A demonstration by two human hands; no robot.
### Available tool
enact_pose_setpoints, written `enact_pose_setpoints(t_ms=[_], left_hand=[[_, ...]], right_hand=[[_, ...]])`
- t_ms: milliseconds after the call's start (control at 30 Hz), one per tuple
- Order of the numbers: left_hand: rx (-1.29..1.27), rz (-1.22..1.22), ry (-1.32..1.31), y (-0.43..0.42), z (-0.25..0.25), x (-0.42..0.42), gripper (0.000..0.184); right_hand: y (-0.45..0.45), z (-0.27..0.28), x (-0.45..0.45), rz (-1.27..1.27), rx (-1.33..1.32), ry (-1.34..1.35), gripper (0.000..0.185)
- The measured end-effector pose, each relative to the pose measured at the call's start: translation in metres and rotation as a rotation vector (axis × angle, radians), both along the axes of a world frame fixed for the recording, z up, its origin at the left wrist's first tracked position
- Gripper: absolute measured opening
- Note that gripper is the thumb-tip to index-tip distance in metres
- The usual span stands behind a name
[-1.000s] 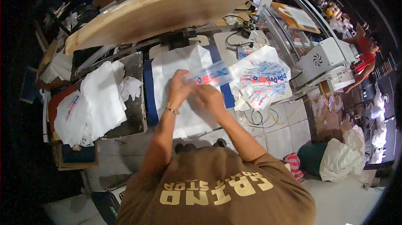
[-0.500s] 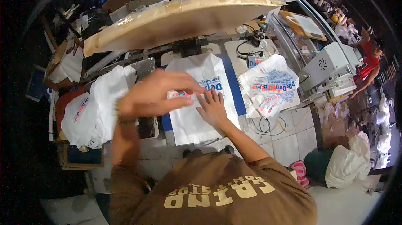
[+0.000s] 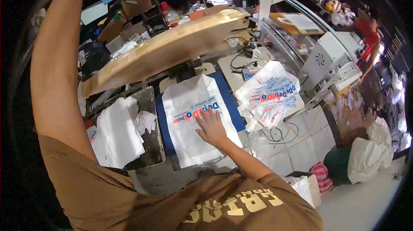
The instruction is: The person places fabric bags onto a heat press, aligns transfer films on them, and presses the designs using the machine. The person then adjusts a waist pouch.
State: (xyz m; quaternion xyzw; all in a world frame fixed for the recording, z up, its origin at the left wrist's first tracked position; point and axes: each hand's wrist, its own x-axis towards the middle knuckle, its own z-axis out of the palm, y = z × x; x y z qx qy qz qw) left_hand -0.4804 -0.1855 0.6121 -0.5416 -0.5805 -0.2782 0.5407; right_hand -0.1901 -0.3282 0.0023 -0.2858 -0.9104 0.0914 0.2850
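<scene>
My right hand (image 3: 211,128) lies palm down with fingers spread on a white bag (image 3: 189,138), over its blue and red printed lettering. The bag rests flat on a blue board (image 3: 230,104). On the left, my left arm (image 3: 58,67) is raised and reaches past the top edge of the view; its hand is out of sight. Beyond the bag, a long tan panel (image 3: 163,55) with taped edges stands raised and slanted.
Folded white bags (image 3: 120,132) lie on a dark stand at left. To the right sits a pile of printed transfer sheets (image 3: 273,95) on white material. A machine with a white vented box (image 3: 322,57) stands beyond, near a person in red (image 3: 370,37). Cables (image 3: 279,134) hang by the floor.
My left hand has left the space over the bag, rising up and left out of view. The right hand stays on the bag. The view has shifted.
</scene>
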Motion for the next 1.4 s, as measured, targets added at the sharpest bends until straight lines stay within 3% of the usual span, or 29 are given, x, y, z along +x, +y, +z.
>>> enact_pose_setpoints(t_ms=[167, 267, 333, 367, 400, 433, 467, 500, 567, 633, 667, 733, 800, 967, 1033, 1133, 1200, 1267, 1367, 1400], left_hand=[[-0.161, -0.056, -0.059, -0.018, 0.01, -0.022, 0.05], [-0.179, -0.216, 0.003, -0.053, 0.025, -0.014, 0.055], [-0.179, -0.419, 0.111, -0.101, 0.024, 0.011, 0.059], [-0.212, -0.491, 0.143, -0.137, 0.003, 0.04, 0.063], [-0.248, -0.562, 0.173, -0.174, -0.019, 0.071, 0.067], [-0.16, -0.568, -0.05, -0.215, -0.068, 0.108, 0.047], [-0.063, -0.593, -0.273, -0.255, -0.116, 0.145, 0.031], [-0.167, -0.737, -0.371, -0.285, -0.158, 0.163, 0.031], [-0.663, -1.06, -0.463, -0.314, -0.229, 0.19, 0.031], [-1.075, -1.185, -0.614, -0.322, -0.295, 0.212, 0.032], [-1.284, -1.055, -0.575, -0.323, -0.325, 0.218, 0.029], [-1.399, -1.009, -0.627, -0.321, -0.379, 0.226, 0.028], [-1.412, -1.023, -0.705, -0.321, -0.419, 0.23, 0.026], [-1.352, -1.097, -0.874, -0.319, -0.468, 0.228, 0.023], [-1.321, -1.145, -0.924, -0.318, -0.479, 0.225, 0.022], [-1.253, -1.262, -0.983, -0.319, -0.488, 0.214, 0.02], [-1.166, -1.312, -1.01, -0.315, -0.477, 0.2, 0.018], [-1.055, -1.137, -1.063, -0.305, -0.455, 0.182, 0.015], [-0.81, -0.61, -1.227, -0.277, -0.46, 0.15, 0.016], [-0.707, -0.522, -1.124, -0.263, -0.469, 0.139, 0.019]], right_hand=[[-0.002, 0.002, 0.001, 0.0, -0.037, 0.046, 0.061], [-0.011, 0.017, 0.006, -0.056, 0.081, 0.085, 0.051], [-0.022, 0.041, 0.015, 0.288, -0.129, 0.309, 0.036], [-0.044, 0.065, 0.024, 0.401, -0.314, 0.246, 0.026], [-0.061, 0.07, 0.029, 0.57, -0.15, 0.115, 0.021], [-0.08, 0.09, 0.041, 0.783, -0.09, 0.249, 0.022], [-0.099, 0.115, 0.057, 0.81, 0.07, 0.367, 0.017], [-0.114, 0.14, 0.074, 0.83, 0.233, 0.483, 0.011], [-0.128, 0.175, 0.099, 0.773, 0.347, 0.844, 0.019], [-0.122, 0.203, 0.124, 0.724, 0.399, 0.855, 0.024], [-0.117, 0.219, 0.134, 0.681, 0.443, 0.869, 0.032], [-0.115, 0.231, 0.132, 0.628, 0.243, 0.566, 0.038], [-0.108, 0.2, 0.087, 0.568, -0.162, 0.573, 0.035], [-0.102, 0.116, 0.064, 0.559, -0.327, 0.327, 0.041], [-0.097, 0.111, 0.063, 0.547, -0.367, 0.22, 0.043], [-0.098, 0.124, 0.059, 0.615, -0.286, 0.301, 0.04], [-0.098, 0.13, 0.06, 0.473, -0.38, 0.62, 0.035], [-0.105, 0.141, 0.069, 0.435, -0.392, 0.696, 0.03], [-0.112, 0.144, 0.084, 0.283, -0.41, 0.52, 0.029], [-0.114, 0.139, 0.087, 0.344, -0.367, 0.299, 0.027]])
